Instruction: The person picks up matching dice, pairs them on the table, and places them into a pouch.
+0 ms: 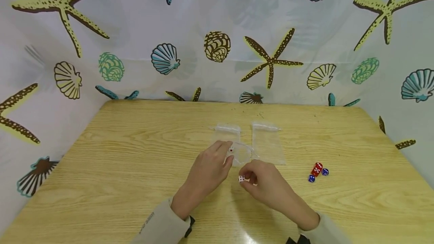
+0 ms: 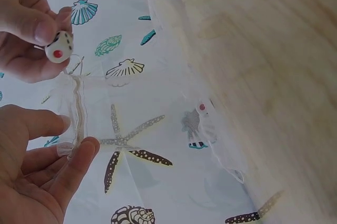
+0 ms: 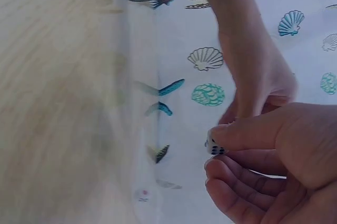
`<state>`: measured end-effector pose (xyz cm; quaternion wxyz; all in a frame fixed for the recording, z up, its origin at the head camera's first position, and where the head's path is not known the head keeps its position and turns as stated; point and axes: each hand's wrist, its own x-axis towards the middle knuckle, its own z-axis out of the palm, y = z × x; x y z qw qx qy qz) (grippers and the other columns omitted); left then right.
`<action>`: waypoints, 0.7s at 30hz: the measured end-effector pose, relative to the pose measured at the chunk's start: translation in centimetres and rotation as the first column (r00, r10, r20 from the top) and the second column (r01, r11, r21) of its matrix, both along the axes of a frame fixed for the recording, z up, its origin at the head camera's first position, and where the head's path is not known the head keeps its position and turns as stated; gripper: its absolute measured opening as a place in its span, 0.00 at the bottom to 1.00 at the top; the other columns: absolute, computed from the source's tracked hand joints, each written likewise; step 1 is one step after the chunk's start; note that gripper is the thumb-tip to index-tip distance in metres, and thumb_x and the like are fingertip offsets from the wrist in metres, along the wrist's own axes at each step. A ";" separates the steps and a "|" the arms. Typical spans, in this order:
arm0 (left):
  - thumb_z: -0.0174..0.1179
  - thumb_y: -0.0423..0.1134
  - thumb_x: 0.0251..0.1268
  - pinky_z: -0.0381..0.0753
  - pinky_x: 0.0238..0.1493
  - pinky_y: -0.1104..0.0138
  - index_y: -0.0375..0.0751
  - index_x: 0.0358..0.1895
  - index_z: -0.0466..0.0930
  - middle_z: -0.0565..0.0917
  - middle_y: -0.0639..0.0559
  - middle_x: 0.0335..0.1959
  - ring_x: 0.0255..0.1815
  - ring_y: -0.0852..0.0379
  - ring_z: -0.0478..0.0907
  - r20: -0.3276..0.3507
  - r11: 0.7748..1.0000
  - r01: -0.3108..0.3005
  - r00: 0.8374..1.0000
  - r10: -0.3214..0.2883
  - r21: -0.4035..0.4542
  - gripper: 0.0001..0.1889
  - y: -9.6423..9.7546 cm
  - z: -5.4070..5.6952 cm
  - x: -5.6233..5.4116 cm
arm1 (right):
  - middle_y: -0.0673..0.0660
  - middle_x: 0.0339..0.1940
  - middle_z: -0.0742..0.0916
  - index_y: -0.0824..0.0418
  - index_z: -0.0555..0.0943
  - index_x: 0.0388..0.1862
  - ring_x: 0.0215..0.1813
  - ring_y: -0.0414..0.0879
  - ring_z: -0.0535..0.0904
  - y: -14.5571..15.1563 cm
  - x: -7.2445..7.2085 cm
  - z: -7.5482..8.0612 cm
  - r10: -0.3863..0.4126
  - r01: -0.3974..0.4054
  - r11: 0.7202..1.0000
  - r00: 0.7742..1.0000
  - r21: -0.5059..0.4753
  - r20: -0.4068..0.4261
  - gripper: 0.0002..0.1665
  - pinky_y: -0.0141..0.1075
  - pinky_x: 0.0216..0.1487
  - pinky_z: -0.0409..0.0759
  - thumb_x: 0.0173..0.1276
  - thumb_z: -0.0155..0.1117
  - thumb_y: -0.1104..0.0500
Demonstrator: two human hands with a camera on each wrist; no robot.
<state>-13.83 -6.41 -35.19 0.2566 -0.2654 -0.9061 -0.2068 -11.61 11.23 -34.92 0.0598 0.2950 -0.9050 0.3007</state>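
Observation:
My left hand [image 1: 208, 163] holds a small sheer white drawstring bag [image 1: 243, 154] by its gathered mouth [image 2: 79, 121]. Inside the bag lies a white die [image 2: 202, 107], its red pip showing through the mesh. Just to the right and nearer the body, my right hand [image 1: 266, 180] pinches another white die [image 1: 241, 179] between thumb and fingertips. In the left wrist view that die [image 2: 59, 48] is above the bag's mouth, apart from it, with a red pip facing out.
Two more sheer bags lie flat behind the hands, a left one [image 1: 228, 128] and a right one [image 1: 268, 142]. To the right are red dice [image 1: 317, 169] with blue dice [image 1: 311, 178] beside them. A patterned cloth [image 1: 190, 74] borders the wooden table [image 1: 118, 168].

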 end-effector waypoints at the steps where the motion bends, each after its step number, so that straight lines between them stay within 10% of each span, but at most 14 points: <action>1: 0.65 0.32 0.58 0.84 0.33 0.64 0.30 0.49 0.80 0.84 0.42 0.42 0.37 0.50 0.84 0.000 1.000 0.002 1.000 -0.002 0.002 0.16 0.0 0.0 0.0 | 0.51 0.29 0.84 0.61 0.83 0.32 0.27 0.36 0.75 0.0 0.0 0.3 -0.002 0.002 1.000 1.000 -0.009 -0.013 0.06 0.24 0.28 0.74 0.55 0.71 0.67; 21: 0.67 0.31 0.56 0.83 0.32 0.65 0.30 0.48 0.81 0.85 0.41 0.41 0.34 0.51 0.84 -0.011 0.999 0.028 1.000 -0.028 0.024 0.16 0.1 0.1 0.2 | 0.55 0.28 0.81 0.63 0.83 0.33 0.27 0.43 0.75 -0.9 -1.7 1.8 -0.168 0.136 0.978 0.964 -0.159 -0.208 0.08 0.30 0.30 0.76 0.54 0.72 0.68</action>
